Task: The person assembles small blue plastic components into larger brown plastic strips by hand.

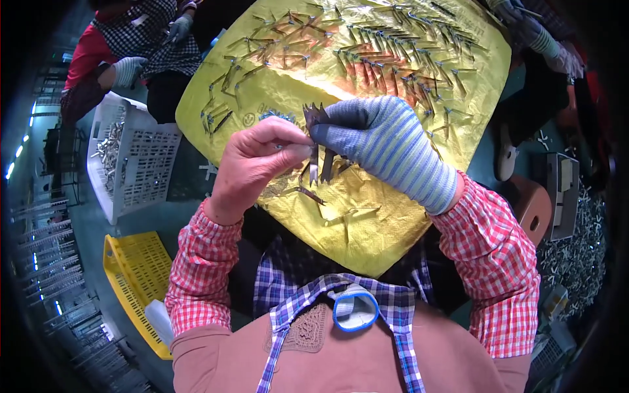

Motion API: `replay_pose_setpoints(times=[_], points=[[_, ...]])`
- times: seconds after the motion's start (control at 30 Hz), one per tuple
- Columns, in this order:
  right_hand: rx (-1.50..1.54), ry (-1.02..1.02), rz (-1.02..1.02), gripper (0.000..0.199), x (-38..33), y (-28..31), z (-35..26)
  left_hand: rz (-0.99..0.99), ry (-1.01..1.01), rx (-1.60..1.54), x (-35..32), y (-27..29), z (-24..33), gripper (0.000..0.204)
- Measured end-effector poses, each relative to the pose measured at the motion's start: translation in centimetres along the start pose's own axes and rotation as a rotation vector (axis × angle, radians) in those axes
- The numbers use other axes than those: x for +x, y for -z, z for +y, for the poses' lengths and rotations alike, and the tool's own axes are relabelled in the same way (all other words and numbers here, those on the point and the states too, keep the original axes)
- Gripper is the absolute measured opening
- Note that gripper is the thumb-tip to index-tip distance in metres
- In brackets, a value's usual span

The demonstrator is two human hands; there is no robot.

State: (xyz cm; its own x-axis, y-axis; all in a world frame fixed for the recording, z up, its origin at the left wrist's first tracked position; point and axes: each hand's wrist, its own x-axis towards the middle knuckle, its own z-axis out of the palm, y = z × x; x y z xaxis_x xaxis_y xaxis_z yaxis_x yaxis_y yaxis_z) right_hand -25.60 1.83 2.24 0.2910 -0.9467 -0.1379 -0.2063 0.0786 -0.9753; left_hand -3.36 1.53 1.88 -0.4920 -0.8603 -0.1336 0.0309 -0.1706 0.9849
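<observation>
The broadest thing here is the yellow woven-plastic sheet (377, 242), spread before the seated worker in a checked apron (406, 321). Across its far edge two co-workers sit, one to the left in a red-and-checked top (134, 36), the other at far right, mostly cut off; striped work gloves show on both. On the floor to the left stands a white slatted crate (154, 157) with small silvery metal pieces (110, 141) inside, and nearer the worker a yellow perforated basket (144, 262). A reddish-brown stool (532, 209) is off to the right, near a loose heap of metal pieces (580, 252).

Over the sheet the two hands meet. The right hand (383, 141), in a blue-striped glove, has thumb and fingers clamped on dark notched metal strips (315, 116) — held upright, forked ends up and down. The bare left hand (252, 160) pinches their left side, thumb and forefinger together. Beneath and beyond lie many slim bent metal strips (373, 65) — some in slanting rows, others scattered.
</observation>
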Motion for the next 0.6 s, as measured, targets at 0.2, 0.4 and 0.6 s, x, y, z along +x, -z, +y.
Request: replay_pose_setpoints(times=[0.2, 0.4, 0.6], points=[[-0.040, 0.133, 0.030, 0.024, 0.0, -0.5, -0.2, 0.124, -0.059, -0.019, -0.4, -0.7, 0.0, 0.021], [-0.157, 0.353, 0.090, 0.018, -0.8, -1.2, 0.0, 0.092, 0.049, -0.101, -0.4, -1.2, 0.2, 0.025], [-0.012, 0.299, 0.055, 0.021, -0.9, -0.6, 0.0, 0.147, -0.174, 0.184, 0.3, 3.4, 1.6, 0.018]])
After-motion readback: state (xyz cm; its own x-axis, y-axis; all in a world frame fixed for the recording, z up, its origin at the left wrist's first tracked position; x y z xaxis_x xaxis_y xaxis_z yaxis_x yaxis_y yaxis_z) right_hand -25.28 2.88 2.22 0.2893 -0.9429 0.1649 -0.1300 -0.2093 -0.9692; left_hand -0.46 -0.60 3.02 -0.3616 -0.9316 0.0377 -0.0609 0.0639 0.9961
